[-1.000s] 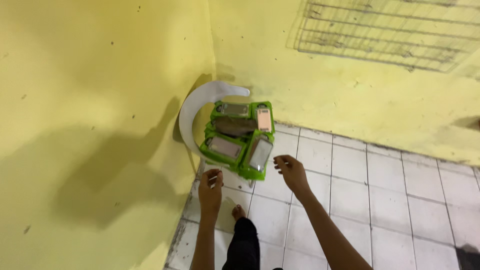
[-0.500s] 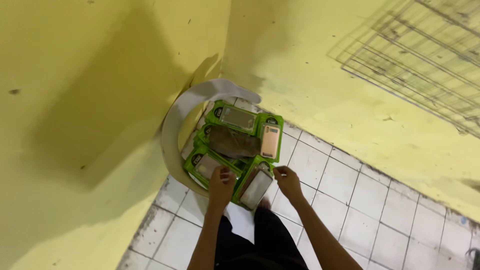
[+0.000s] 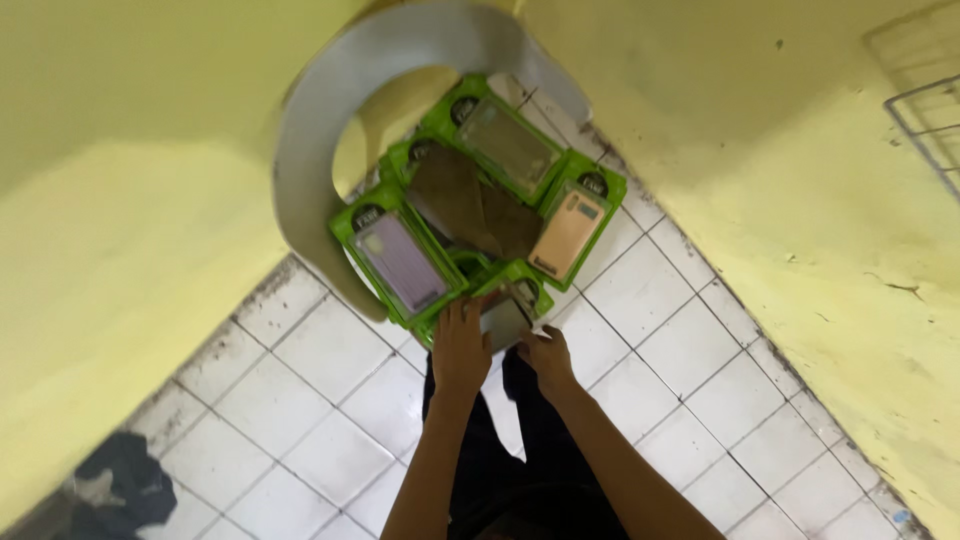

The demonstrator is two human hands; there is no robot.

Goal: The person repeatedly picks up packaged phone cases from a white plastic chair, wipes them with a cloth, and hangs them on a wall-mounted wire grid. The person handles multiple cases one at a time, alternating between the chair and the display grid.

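A pile of green packages with phone cases [image 3: 480,200] lies on the tiled floor in the corner of two yellow walls. My left hand [image 3: 460,345] rests on the near edge of the pile, fingers spread over a green package with a lilac case [image 3: 400,262]. My right hand [image 3: 545,355] grips the nearest package with a grey case [image 3: 508,318] at its lower corner. A package with a peach case [image 3: 567,232] lies at the right, one with a clear case [image 3: 508,145] at the back, and a brown case [image 3: 470,200] on top in the middle.
A curved white plastic piece [image 3: 310,150] arches around the pile against the walls. My dark trouser legs [image 3: 520,450] stand below the hands. A dark cloth [image 3: 115,480] lies at the bottom left. A wire rack [image 3: 925,110] hangs on the right wall.
The view has closed in on the pile. Both hands reached forward from above the floor tiles to the near packages, and the right hand took hold of the nearest one.
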